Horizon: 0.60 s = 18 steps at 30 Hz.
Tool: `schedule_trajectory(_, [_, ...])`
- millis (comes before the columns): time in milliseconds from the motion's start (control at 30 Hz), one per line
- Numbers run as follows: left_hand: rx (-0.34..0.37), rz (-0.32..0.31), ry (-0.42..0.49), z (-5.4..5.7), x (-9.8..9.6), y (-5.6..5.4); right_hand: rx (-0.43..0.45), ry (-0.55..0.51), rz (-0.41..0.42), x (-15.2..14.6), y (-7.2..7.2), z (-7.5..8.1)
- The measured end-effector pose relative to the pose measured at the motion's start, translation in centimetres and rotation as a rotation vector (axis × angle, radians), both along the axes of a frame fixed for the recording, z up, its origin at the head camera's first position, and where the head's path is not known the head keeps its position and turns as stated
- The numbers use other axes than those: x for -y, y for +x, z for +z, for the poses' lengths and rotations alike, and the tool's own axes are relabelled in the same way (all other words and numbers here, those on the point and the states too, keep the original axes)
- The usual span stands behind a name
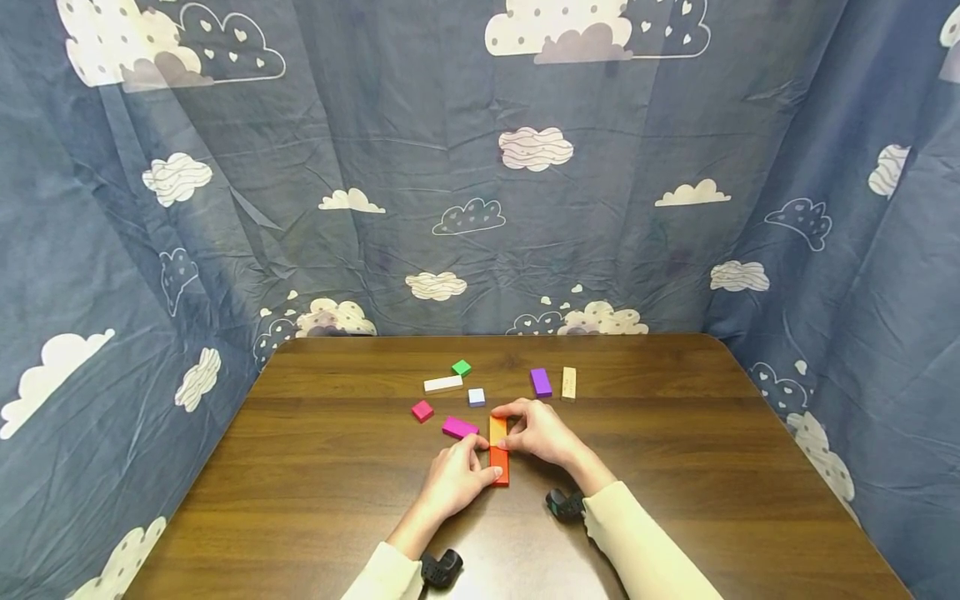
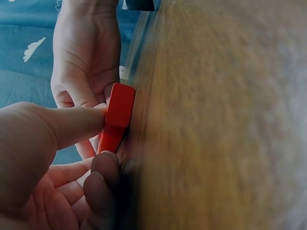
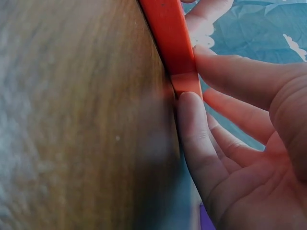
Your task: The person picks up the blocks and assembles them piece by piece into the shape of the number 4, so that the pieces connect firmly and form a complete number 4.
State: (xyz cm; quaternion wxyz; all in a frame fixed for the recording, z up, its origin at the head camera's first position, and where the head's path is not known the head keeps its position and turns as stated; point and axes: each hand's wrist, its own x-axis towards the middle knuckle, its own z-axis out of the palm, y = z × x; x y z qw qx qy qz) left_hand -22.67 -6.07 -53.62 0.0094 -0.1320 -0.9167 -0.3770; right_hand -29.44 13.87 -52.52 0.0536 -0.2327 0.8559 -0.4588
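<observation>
A red block [image 1: 500,458] and an orange block [image 1: 497,428] lie end to end on the wooden table, in one line pointing away from me. With thumb and fingers my left hand [image 1: 453,481] pinches the red block at its sides; the left wrist view shows the thumb against that block [image 2: 120,105]. My right hand [image 1: 543,432] holds the orange block between thumb and fingers. In the right wrist view the orange end [image 3: 186,83] meets the red block [image 3: 169,36], and fingers partly hide the orange one. A magenta block [image 1: 460,427] lies just left of the pair.
Beyond the hands lie a pink block [image 1: 422,411], a white bar [image 1: 443,384], a green block [image 1: 461,367], a pale blue block [image 1: 476,397], a purple block [image 1: 541,382] and a beige block [image 1: 569,383]. A cloud-patterned curtain [image 1: 420,150] hangs behind the table [image 1: 322,483].
</observation>
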Motion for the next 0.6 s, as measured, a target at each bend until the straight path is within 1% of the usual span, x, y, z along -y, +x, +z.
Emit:
schedule_trajectory(267, [0.002,0.009,0.006,0.07,0.10,0.08,0.018,-0.005,-0.019,0.10,0.00,-0.17])
schedule_trajectory(500, [-0.050,0.006,0.003,0.17,-0.04,0.22,-0.017,-0.004,0.004,-0.13,0.10,-0.15])
schedule_trajectory(600, [-0.062,0.002,0.011,0.24,-0.09,0.33,-0.028,-0.002,0.012,-0.19,0.20,-0.15])
